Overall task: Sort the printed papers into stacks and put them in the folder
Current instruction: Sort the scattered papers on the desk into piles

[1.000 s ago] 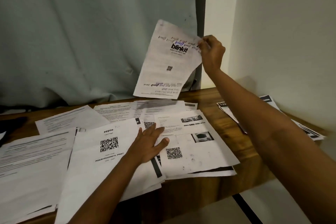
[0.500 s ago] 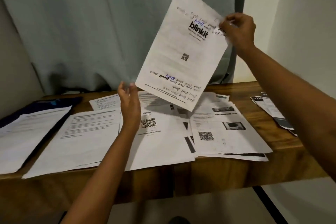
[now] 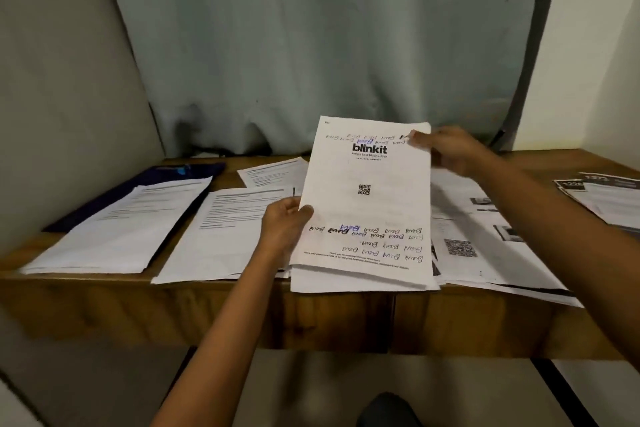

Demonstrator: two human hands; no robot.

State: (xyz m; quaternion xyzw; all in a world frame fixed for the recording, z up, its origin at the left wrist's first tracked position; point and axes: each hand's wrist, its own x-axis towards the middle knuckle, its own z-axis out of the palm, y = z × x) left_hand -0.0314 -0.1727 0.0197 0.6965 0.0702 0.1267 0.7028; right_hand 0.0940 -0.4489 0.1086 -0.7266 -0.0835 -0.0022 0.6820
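A white printed sheet (image 3: 367, 204) with a "blinkit" logo, a small QR code and handwriting is held tilted over the middle pile of papers, its lower edge down on that pile. My left hand (image 3: 285, 224) grips its left edge, thumb on top. My right hand (image 3: 446, 147) pinches its top right corner. A dark blue folder (image 3: 145, 184) lies at the far left of the wooden table (image 3: 346, 319), mostly covered by a stack of text pages (image 3: 128, 225).
A second stack of text pages (image 3: 221, 236) lies left of centre. Sheets with photos and a QR code (image 3: 485, 239) spread to the right. Dark-headed printouts (image 3: 606, 194) sit at the far right. A grey curtain hangs behind the table.
The blinkit sheet has come down from high in the air onto the middle pile. My left hand rose from the table and took its left edge. The view shifted left.
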